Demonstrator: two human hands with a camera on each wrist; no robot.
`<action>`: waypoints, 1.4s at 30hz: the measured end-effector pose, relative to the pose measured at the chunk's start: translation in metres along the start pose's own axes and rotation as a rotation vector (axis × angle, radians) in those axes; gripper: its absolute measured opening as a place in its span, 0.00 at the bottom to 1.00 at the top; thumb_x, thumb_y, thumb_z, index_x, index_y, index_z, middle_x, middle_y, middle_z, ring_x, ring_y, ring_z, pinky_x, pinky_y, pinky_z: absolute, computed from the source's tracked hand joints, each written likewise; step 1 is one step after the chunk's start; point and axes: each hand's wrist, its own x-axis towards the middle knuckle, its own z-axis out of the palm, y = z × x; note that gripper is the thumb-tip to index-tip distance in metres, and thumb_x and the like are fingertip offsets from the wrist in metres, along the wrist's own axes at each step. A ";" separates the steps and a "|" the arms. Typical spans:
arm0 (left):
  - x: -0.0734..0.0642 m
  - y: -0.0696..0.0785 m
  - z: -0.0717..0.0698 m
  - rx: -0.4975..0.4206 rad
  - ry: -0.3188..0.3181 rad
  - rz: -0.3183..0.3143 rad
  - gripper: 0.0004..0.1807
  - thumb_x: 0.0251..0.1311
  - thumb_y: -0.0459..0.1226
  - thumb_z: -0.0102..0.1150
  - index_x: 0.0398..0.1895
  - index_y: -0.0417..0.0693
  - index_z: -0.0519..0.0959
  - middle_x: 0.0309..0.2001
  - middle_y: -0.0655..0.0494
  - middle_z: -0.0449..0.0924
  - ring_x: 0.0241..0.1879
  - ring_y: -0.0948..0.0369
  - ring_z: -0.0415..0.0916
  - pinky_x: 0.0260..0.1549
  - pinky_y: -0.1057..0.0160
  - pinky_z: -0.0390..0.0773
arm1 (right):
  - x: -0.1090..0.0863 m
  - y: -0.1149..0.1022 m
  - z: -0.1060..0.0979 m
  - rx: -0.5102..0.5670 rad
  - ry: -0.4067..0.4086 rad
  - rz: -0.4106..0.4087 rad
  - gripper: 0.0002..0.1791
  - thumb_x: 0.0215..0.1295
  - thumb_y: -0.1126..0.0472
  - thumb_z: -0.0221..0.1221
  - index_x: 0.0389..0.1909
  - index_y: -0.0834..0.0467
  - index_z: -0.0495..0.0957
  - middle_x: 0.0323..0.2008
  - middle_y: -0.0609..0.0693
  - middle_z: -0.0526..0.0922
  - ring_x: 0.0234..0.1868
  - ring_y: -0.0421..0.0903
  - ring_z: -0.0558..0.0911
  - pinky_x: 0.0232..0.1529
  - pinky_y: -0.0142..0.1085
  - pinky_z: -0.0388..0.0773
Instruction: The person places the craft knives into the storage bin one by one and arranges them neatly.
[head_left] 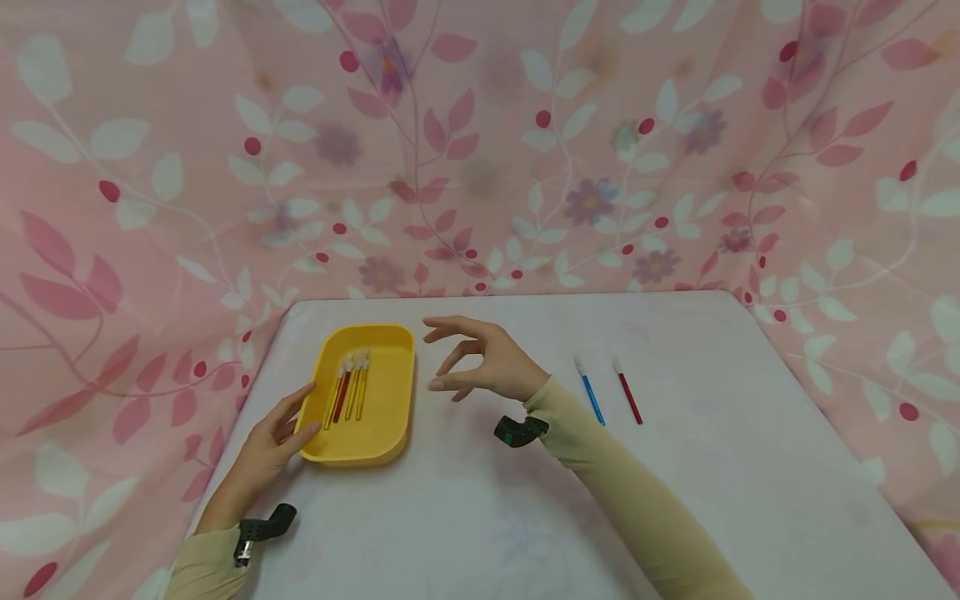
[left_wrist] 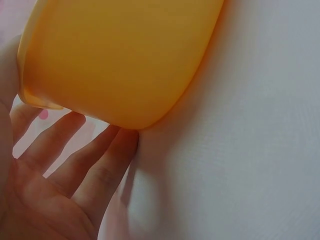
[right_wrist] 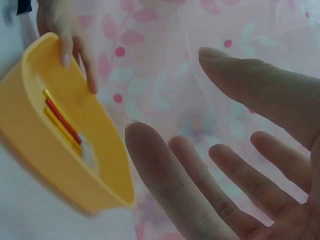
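Note:
In the head view my left hand [head_left: 264,446] grips the near left side of a yellow tray [head_left: 390,446], thumb over the rim. The left wrist view shows the fingers [left_wrist: 102,170] against the tray's outer wall. Inside the tray lie several slim brush-like sticks with whitish tips, most of them yellow [head_left: 362,396] and one red [head_left: 341,398]. My right hand [head_left: 495,362] hovers just right of the tray, holding nothing. Its thumb and fingers stand apart, as the right wrist view shows too.
On the white-covered table [head_left: 480,517], a blue stick [head_left: 591,396] and a dark red stick [head_left: 630,396] lie side by side, right of my right wrist. A pink floral cloth [head_left: 480,167] hangs behind and at both sides. Each wrist wears a small dark camera.

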 end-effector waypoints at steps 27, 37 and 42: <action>0.000 0.005 0.001 -0.015 0.005 -0.002 0.45 0.78 0.48 0.66 0.91 0.65 0.54 0.88 0.42 0.49 0.80 0.29 0.57 0.59 0.78 0.73 | -0.081 0.021 -0.114 -0.208 0.194 0.155 0.40 0.63 0.62 0.80 0.76 0.48 0.77 0.62 0.57 0.80 0.47 0.62 0.87 0.35 0.56 0.92; -0.001 0.007 0.002 -0.027 0.011 0.002 0.44 0.79 0.47 0.66 0.91 0.63 0.54 0.88 0.40 0.50 0.79 0.30 0.60 0.55 0.83 0.72 | -0.104 0.044 -0.141 -0.233 0.274 0.241 0.41 0.63 0.63 0.80 0.76 0.52 0.76 0.62 0.64 0.78 0.45 0.61 0.86 0.35 0.58 0.91; -0.002 0.007 0.003 -0.024 0.010 -0.013 0.45 0.79 0.48 0.66 0.91 0.63 0.54 0.88 0.41 0.50 0.79 0.30 0.59 0.55 0.82 0.72 | -0.113 0.063 -0.149 -0.275 0.302 0.289 0.41 0.62 0.61 0.81 0.76 0.54 0.76 0.63 0.68 0.78 0.43 0.58 0.86 0.34 0.56 0.92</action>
